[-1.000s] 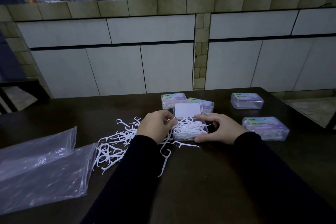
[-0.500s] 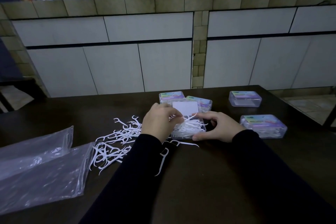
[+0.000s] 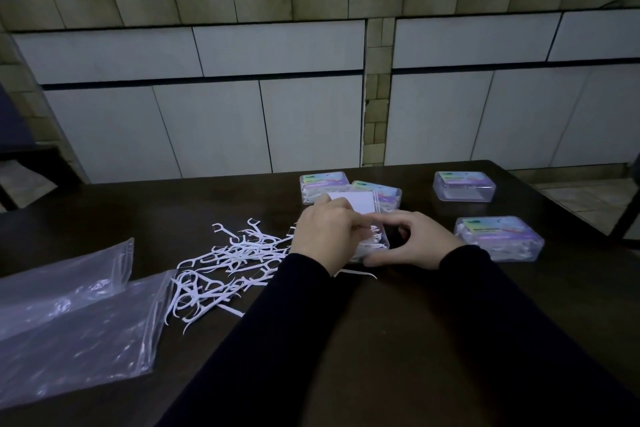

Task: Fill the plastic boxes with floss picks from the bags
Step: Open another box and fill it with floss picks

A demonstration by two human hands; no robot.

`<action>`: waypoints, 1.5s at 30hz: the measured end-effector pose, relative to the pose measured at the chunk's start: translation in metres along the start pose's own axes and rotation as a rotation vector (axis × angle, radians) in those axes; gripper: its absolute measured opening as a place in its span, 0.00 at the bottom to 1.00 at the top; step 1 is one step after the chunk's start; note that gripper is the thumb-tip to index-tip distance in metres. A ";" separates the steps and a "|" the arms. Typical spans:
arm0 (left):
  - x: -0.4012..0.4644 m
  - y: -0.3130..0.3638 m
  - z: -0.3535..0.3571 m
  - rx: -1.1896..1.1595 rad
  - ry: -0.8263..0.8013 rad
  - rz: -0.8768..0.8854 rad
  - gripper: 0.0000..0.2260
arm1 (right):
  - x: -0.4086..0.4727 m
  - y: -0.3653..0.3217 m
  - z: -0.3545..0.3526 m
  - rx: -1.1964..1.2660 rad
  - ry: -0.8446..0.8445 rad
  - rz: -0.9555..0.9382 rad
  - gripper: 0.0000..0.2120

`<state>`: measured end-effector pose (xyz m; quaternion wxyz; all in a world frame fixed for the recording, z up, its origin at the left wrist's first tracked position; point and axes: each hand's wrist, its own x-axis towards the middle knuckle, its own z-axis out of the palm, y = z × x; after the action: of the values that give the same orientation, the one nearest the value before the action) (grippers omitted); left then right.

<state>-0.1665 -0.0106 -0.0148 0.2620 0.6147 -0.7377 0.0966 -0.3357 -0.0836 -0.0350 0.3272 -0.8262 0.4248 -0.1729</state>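
An open clear plastic box (image 3: pixel 378 247) heaped with white floss picks sits mid-table, its white-lined lid (image 3: pixel 360 200) raised behind it. My left hand (image 3: pixel 327 236) lies over the box's left half, fingers curled down onto the floss picks inside. My right hand (image 3: pixel 415 239) grips the box's right end, thumb at the front and fingers at the back. A loose pile of floss picks (image 3: pixel 235 260) is spread on the table left of the box. Two flat clear bags (image 3: pixel 69 322) lie at the near left.
Closed labelled boxes stand behind the open one (image 3: pixel 323 184) (image 3: pixel 386 192), at the back right (image 3: pixel 464 185) and right of my right hand (image 3: pixel 498 237). The dark table (image 3: pixel 381 340) ends at the right; a tiled counter with white cabinet doors (image 3: pixel 207 128) rises behind.
My left hand has moved right, from the box's left edge to over the picks inside it. My right hand has closed in on the box's right end.
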 end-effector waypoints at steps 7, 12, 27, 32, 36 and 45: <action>0.002 -0.005 -0.005 -0.120 0.209 -0.071 0.08 | -0.001 -0.002 -0.001 -0.021 0.013 0.010 0.48; 0.003 -0.002 -0.002 -0.112 0.036 -0.071 0.11 | -0.002 -0.003 -0.001 -0.023 0.021 0.012 0.43; -0.010 -0.040 -0.020 -0.271 -0.095 -0.509 0.06 | -0.003 -0.009 0.000 -0.061 0.031 0.067 0.42; -0.010 -0.039 -0.021 -0.307 -0.105 -0.535 0.07 | -0.004 -0.010 0.000 -0.058 0.024 0.070 0.41; -0.010 -0.042 -0.034 -0.295 0.001 -0.529 0.06 | -0.005 -0.010 -0.001 -0.062 0.026 0.074 0.41; -0.005 -0.017 -0.016 -0.370 0.020 -0.395 0.06 | -0.003 -0.008 -0.001 -0.052 0.017 0.062 0.42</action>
<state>-0.1452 -0.0027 -0.0071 0.3908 0.6875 -0.6058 -0.0870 -0.3331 -0.0778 -0.0289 0.3071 -0.8194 0.4573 -0.1586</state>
